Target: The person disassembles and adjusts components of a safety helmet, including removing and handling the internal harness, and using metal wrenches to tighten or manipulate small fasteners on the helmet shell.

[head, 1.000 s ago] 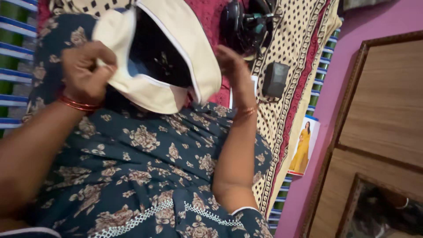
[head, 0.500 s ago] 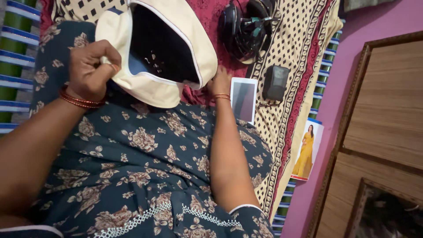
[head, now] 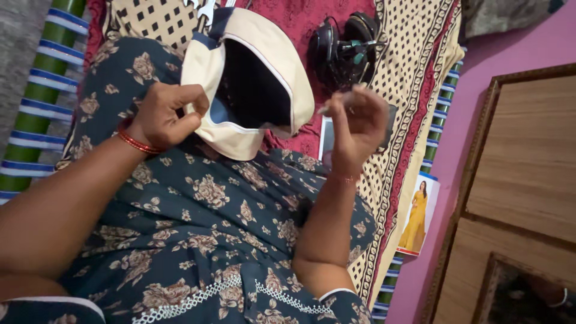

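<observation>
- While it lies open-mouthed in the upper middle of the frame, the cream pouch [head: 252,90] shows a dark lining and a blue trim at its top edge, and its lower rim rests on the person's lap.
- The left hand [head: 165,114], left of the pouch, has its fingers curled tightly together, pinching the pouch's left rim between thumb and fingers; red bangles [head: 137,143] circle its wrist.
- The right hand [head: 357,123], just right of the pouch and not touching it, is raised with its fingertips drawn together around something small and pale; what that is cannot be told, since it is blurred.
- Below both hands, a dark blue floral dress [head: 210,240] with a white lace trim fills the lower left of the frame.
- Behind the right hand, a flat pale card or screen [head: 327,137] is partly hidden.
- A black headset [head: 345,51] lies at the upper middle on a cream and maroon patterned cloth [head: 414,90].
- A small printed picture of a figure in yellow [head: 418,216] lies at the cloth's right edge, beside a wooden cabinet [head: 522,180] on the right.
</observation>
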